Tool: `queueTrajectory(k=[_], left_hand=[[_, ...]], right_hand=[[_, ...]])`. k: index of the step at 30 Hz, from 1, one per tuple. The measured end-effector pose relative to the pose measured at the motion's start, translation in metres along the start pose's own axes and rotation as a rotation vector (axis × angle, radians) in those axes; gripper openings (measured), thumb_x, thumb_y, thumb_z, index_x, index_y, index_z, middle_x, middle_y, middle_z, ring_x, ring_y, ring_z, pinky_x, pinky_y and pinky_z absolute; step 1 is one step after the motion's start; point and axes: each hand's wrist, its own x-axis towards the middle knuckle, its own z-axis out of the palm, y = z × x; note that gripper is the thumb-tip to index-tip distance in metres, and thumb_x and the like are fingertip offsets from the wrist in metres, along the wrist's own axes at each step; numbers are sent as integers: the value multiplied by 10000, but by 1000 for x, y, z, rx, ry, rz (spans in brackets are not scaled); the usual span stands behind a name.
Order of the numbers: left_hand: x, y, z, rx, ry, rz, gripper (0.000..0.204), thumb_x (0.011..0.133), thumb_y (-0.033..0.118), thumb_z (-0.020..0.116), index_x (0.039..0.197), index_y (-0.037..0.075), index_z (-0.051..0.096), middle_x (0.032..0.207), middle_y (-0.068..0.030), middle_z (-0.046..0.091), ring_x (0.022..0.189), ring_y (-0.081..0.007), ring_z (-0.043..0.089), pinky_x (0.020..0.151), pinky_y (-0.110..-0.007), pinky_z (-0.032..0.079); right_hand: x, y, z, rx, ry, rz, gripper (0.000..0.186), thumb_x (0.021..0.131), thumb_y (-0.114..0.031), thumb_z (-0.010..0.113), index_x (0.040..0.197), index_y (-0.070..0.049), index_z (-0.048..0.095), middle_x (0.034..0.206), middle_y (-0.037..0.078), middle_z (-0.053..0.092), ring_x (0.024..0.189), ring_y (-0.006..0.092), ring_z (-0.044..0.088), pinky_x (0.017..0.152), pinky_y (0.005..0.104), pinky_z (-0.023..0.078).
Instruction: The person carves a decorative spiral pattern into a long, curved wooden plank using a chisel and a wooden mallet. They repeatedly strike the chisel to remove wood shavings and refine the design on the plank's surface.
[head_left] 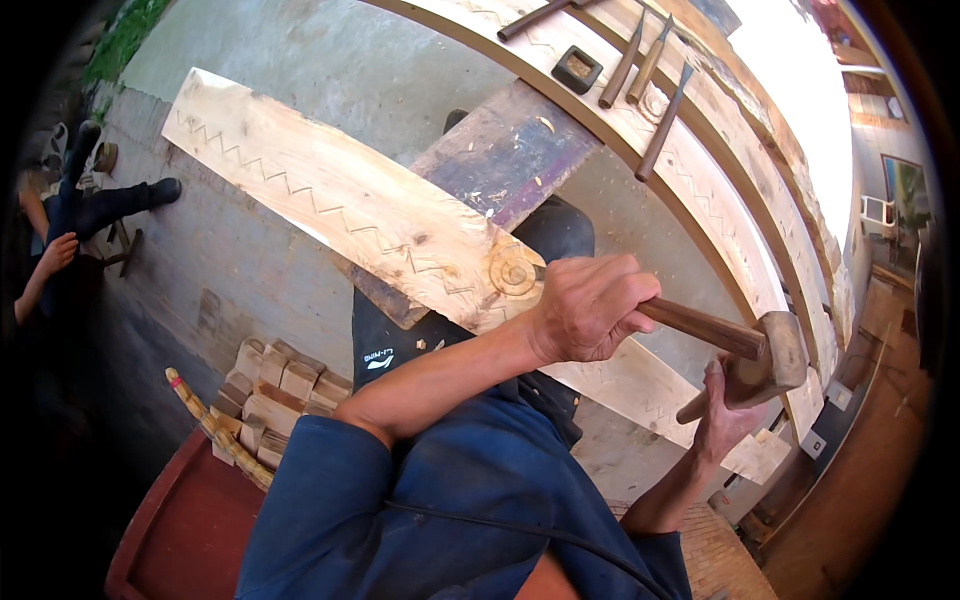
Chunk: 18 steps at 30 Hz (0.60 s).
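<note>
The plank (330,205) was partly covered by the left hand (592,308), the mallet (786,352) by the right hand (722,415); another person (112,207) was cut off by the dark rim.

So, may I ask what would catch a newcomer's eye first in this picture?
The long pale board slanting across the middle, with zigzag lines and a ringed circle, would probably stand out first. Just right of the circle, the left hand grips a wooden handle; the right hand holds a mallet near its end. More wooden-handled tools lie on planks at upper right.
</note>
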Motion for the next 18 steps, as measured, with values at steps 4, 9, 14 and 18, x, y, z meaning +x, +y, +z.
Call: queueTrajectory(k=[4,9,14,18], left_hand=[[-2,2,-4,-46,29,-6,377,1127,446,594,1126,71,624,822,-42,636,596,-241,606,521,-360,464],[-5,-1,-4,-43,72,-10,377,1126,454,592,1130,78,621,826,-47,630,603,-242,614,523,-364,465],[-8,2,-4,-76,66,-11,354,1133,430,588,1128,77,615,836,-52,631,610,-243,615,532,-368,472],[-2,3,-8,-55,79,4,408,1056,468,712,1117,78,609,827,-52,620,614,-242,618,539,-360,475]], right_hand=[[28,-65,-33,104,201,-426,642,923,-90,839,1467,62,533,1120,153,696,891,175,646,810,313,539],[35,-106,-25,240,299,-573,826,960,-114,799,1631,53,347,1175,189,673,885,198,646,845,343,559],[34,-121,-4,-616,-73,-758,697,868,51,848,1520,51,602,1468,214,700,1314,307,708,1109,418,571],[33,-103,12,-398,-39,-716,871,777,-94,960,1550,30,580,1416,228,726,1240,337,743,1119,422,563]])
